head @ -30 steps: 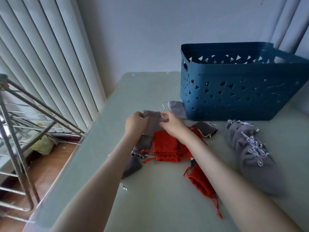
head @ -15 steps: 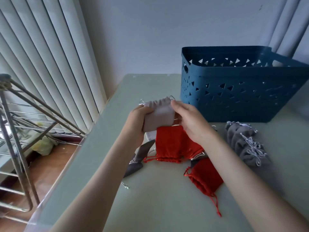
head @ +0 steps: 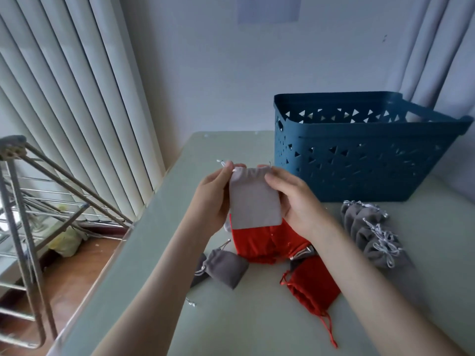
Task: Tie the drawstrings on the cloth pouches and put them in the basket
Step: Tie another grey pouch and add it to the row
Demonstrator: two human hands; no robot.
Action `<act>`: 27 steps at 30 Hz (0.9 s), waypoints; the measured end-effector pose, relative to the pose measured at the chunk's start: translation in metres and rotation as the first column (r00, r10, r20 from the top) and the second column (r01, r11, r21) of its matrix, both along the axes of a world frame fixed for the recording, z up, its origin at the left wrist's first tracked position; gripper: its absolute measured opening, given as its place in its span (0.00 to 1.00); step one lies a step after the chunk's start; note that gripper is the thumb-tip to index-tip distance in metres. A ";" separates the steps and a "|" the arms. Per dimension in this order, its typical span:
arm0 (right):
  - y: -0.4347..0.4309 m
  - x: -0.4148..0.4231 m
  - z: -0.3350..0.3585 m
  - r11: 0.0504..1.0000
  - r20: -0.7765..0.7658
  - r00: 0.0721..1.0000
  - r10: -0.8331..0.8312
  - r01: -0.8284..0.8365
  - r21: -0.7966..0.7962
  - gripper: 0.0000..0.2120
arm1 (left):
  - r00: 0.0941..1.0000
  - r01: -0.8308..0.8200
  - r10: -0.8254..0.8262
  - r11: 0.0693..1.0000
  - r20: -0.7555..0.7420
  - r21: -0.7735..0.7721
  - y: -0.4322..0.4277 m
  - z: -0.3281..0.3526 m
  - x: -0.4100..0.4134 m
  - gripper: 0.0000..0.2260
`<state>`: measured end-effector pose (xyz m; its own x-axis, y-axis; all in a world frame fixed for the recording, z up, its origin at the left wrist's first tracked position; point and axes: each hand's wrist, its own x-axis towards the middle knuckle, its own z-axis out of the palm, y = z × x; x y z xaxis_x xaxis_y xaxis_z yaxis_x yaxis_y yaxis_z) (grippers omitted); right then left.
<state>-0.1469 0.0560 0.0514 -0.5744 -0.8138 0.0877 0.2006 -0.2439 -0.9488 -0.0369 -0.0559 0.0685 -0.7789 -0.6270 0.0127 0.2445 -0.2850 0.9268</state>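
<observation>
You held a pale grey pouch [head: 253, 199] upright in the air above the middle of the table [head: 244, 325]. Your left hand [head: 213, 201] pinched its top left corner by the drawstring, and your right hand [head: 295, 201] curled round its right side. The blue basket [head: 359, 170] stood at the table's far right corner. Red pouches [head: 259, 242] lay below your hands, and a row of tied grey pouches [head: 370, 232] lay toward the right edge.

Light grey pouch [head: 253, 200] upright above red pouches [head: 267, 242], blue basket [head: 359, 160] beyond.
</observation>
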 end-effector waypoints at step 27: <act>0.023 -0.015 -0.051 0.998 0.170 0.985 -0.005 -0.006 0.063 0.12 | 0.936 -0.066 0.119 0.984 0.331 -0.167 0.013 -0.076 -0.018 0.12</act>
<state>-0.1617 0.0786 0.0000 -0.5759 -0.8151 -0.0625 0.3602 -0.1844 -0.9145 -0.0552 -0.0427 -0.0070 -0.6924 -0.7076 -0.1410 -0.0722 -0.1264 0.9893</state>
